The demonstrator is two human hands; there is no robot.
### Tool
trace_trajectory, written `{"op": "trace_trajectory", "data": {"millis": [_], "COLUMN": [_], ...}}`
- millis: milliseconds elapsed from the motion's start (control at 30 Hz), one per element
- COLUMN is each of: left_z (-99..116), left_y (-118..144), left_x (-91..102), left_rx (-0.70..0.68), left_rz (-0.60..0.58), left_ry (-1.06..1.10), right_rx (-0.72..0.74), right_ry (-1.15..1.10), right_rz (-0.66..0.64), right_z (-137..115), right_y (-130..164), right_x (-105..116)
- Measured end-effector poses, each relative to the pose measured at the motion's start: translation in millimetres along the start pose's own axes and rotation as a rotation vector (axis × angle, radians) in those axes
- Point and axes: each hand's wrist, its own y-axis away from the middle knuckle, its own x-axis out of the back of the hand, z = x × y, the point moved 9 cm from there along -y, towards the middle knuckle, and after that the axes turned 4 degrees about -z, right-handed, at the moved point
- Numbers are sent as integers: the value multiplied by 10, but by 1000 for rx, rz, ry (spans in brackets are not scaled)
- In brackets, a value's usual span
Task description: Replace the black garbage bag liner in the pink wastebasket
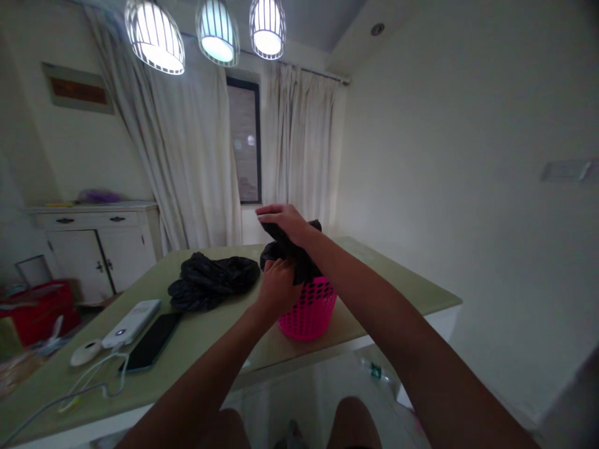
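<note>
A black plastic bag point(299, 263) is bunched over the top of a pink perforated basket point(309, 315) on the table. My left hand point(278, 284) is closed on the bag at the basket's near left side, its fingers curled into the plastic. Above it, my right hand point(284, 221) lies along the raised part of the bag with fingers stretched out to the left. Its thumb and palm are hidden. Left of the basket lies a crumpled black plastic heap point(210, 280), probably another bag.
On the pale green table point(379, 268), a white power strip point(131, 323), a dark phone point(153, 342), a small white rounded object point(86, 353) and cables lie at the left. A plastic bottle point(374, 370) is on the floor below. Three lamps point(218, 34) hang overhead.
</note>
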Motion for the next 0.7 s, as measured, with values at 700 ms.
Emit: {"op": "trace_trajectory", "data": {"millis": [700], "left_z": [-1275], "left_y": [-66], "left_x": [504], "left_rx": [540], "left_rz": [510], "left_ry": [999], "right_rx": [182], "right_ry": [367], "right_rz": [499], "right_z": [-1028], "right_y": [1114], "right_x": [1966]}}
